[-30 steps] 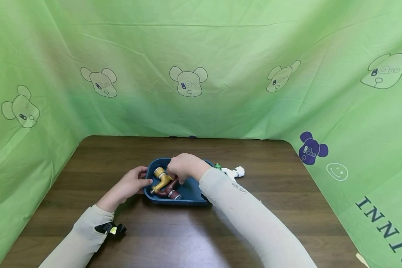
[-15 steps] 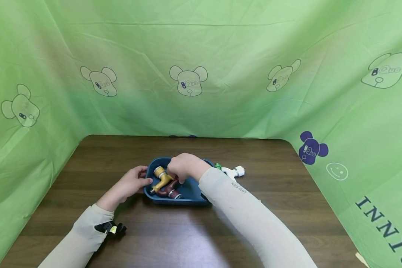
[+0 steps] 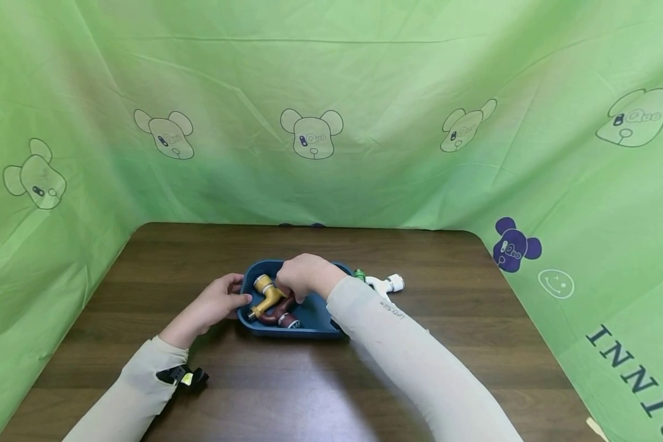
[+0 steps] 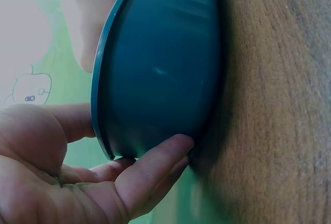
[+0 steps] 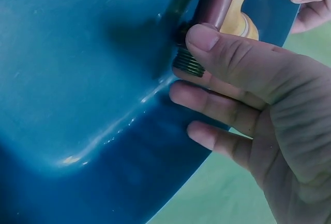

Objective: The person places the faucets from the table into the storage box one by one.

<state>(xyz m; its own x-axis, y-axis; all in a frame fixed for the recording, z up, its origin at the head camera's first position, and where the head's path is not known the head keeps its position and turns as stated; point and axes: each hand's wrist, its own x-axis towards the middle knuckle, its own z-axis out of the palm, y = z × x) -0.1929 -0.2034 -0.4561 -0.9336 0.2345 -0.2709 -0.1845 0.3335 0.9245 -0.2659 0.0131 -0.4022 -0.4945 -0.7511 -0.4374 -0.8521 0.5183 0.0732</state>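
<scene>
A blue plastic tray [image 3: 315, 314] stands on the table with a yellow tap [image 3: 267, 298] and a dark red-brown tap [image 3: 282, 315] lying in its left part. My left hand [image 3: 219, 299] grips the tray's left end; in the left wrist view its thumb goes over the rim and the other fingers lie along the outer wall [image 4: 155, 74]. Reaching into the tray from the right, my right hand [image 3: 307, 274] pinches the red-brown tap near its threaded end [image 5: 189, 62], thumb on top and index finger beneath. The yellow tap lies right beside it, partly hidden by the hand.
Just right of the tray, a white tap [image 3: 385, 285] and a green piece [image 3: 359, 274] lie on the brown wooden table [image 3: 243, 380], partly covered by my right sleeve [image 3: 409, 344]. Green printed cloth [image 3: 309, 190] hangs behind the table and at both sides.
</scene>
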